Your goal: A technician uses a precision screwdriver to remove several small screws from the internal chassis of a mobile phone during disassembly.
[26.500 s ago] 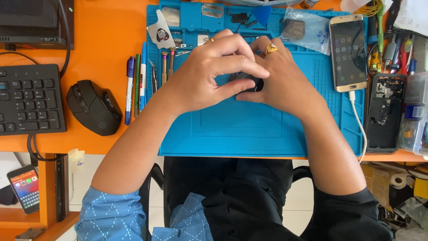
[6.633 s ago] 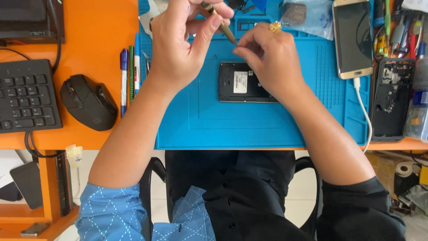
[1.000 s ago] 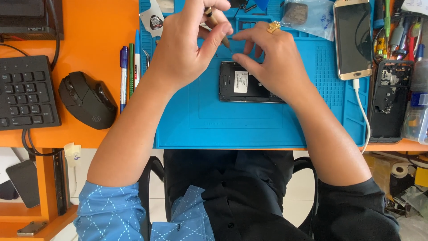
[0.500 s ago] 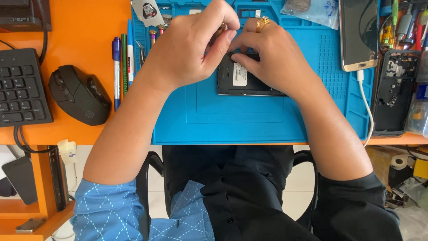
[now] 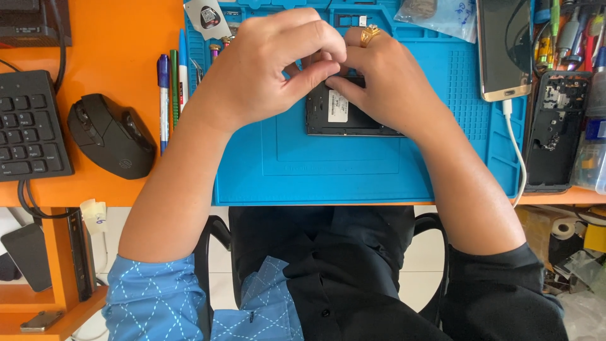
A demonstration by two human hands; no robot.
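both hands, left hand [image 5: 265,69] and right hand [image 5: 385,82], pinch together over opened phone [image 5: 344,117] on blue mat [image 5: 328,170]; mouse [image 5: 112,136], pens [image 5: 170,88] left; gold phone [image 5: 504,47] right.

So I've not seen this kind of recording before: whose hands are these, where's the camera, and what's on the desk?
The single camera sits on the person's head and looks down at an orange desk. Both hands belong to the wearer. The left hand and the right hand, which wears a gold ring, press together on a small black opened device lying on a blue work mat. Whether a tool is pinched between the fingers cannot be told. To the left lie pens, a black mouse and a keyboard; to the right, a phone on a white cable.
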